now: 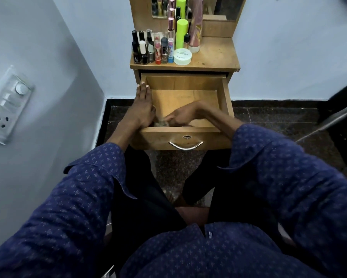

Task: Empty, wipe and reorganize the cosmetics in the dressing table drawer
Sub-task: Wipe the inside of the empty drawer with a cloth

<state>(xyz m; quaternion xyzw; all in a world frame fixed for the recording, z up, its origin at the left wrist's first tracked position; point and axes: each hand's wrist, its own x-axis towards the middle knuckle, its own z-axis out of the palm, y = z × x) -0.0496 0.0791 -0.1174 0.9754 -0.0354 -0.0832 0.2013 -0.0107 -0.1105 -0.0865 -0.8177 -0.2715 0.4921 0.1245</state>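
Wiping the near left corner of the emptied drawer (226,101): right hand (180,117) pinching a crumpled cloth (161,123), left hand (143,109) lying flat along the side wall, steadying. Working into corners; cosmetics (160,50) waiting on the tabletop (214,57).

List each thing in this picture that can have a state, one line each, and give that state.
drawer: pulled open, no cosmetics showing inside
cloth: bunched at the drawer's front left corner
right hand: on the cloth
left hand: flat along the drawer's left wall
cosmetics: upright on the tabletop
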